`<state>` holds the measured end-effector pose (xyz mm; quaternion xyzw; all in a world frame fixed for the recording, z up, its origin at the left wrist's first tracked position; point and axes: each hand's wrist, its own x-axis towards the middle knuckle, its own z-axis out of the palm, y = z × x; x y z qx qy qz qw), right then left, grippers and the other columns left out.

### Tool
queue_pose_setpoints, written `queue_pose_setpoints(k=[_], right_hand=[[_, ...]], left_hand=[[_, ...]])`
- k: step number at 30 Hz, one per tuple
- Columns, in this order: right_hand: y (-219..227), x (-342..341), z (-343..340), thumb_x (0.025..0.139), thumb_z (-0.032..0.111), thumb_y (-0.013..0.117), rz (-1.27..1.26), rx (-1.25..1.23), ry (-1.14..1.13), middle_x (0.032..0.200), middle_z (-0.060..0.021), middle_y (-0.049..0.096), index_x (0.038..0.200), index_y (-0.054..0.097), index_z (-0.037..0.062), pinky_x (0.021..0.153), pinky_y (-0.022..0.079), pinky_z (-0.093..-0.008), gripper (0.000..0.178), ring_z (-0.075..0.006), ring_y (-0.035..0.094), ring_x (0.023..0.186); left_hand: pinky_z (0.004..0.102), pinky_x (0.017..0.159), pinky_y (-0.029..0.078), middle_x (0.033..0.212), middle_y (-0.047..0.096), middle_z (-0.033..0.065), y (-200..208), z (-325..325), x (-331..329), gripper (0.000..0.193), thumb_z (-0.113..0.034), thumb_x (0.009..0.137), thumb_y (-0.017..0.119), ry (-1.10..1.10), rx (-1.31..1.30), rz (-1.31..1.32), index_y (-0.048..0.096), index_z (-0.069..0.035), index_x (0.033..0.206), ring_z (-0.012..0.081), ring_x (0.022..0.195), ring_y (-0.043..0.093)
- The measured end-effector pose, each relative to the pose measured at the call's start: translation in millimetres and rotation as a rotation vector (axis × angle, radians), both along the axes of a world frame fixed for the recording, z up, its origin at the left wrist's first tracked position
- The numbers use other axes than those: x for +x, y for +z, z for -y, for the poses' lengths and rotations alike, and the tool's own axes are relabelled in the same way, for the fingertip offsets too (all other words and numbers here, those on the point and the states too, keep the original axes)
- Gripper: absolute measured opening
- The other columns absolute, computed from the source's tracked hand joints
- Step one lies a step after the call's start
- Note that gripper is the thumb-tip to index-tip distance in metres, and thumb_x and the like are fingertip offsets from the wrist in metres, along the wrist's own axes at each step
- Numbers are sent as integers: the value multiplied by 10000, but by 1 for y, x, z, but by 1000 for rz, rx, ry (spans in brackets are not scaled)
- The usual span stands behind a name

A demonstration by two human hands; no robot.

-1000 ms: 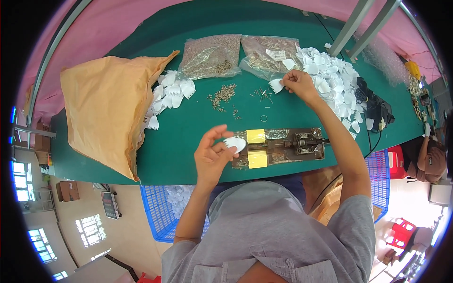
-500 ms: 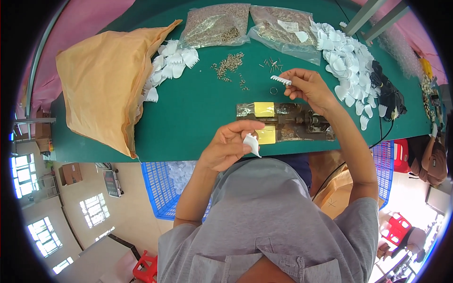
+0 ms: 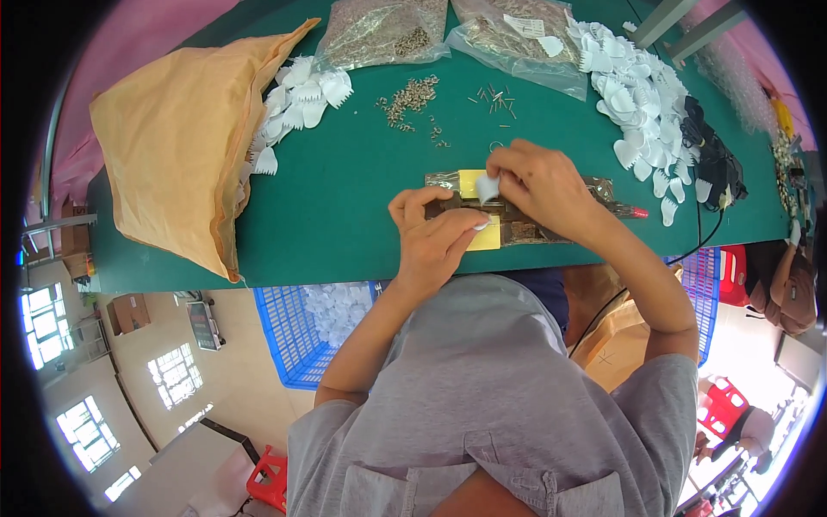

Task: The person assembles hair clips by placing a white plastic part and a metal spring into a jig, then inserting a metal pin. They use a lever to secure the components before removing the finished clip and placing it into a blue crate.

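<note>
My right hand (image 3: 544, 188) pinches a white plastic comb-like piece (image 3: 488, 189) by its upper end, over the dark metal fixture (image 3: 524, 233). Thumb and forefinger of my left hand (image 3: 431, 243) close on a second white piece (image 3: 481, 225), of which only a sliver shows. Both hands meet at the fixture, beside its yellow pads (image 3: 488, 239). Whether either white piece touches the fixture cannot be made out. Much of the fixture's middle is hidden by my right hand, and a red tip (image 3: 640, 213) sticks out at its right end.
Small curled metal parts (image 3: 408, 102) and thin pins (image 3: 498, 100) lie beyond the fixture, before two clear bags (image 3: 383, 34). White pieces are heaped at right (image 3: 637, 103) and beside a tan sack (image 3: 168, 155) at left. A black cable (image 3: 702, 250) crosses the table's front edge.
My right hand has come down and toward me onto the fixture with its white piece. My left hand has moved slightly right and up to the yellow pads, still holding its piece.
</note>
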<state>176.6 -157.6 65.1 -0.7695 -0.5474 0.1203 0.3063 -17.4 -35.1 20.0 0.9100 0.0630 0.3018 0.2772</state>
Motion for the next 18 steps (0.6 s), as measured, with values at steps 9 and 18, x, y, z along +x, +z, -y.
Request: queue_pose_setpoints(k=[9,18], right_hand=[[11,18,20,923,14,651,-297,-93,153,920,-85,638,1083,727,21,726,519,-326,178,-184,640,799],[10,17,-11,970,64,676,-351,32,130,969,-77,696,1032,723,13,768,533,-336,93,-194,664,872]], left_hand=[[405,996,416,1229,697,22,-23,0,8,465,6,761,859,59,-41,186,702,-111,1183,280,1163,529],[435,1065,403,1389,639,103,-24,-2,13,748,-19,776,847,71,-136,213,518,-66,1446,332,1246,535]])
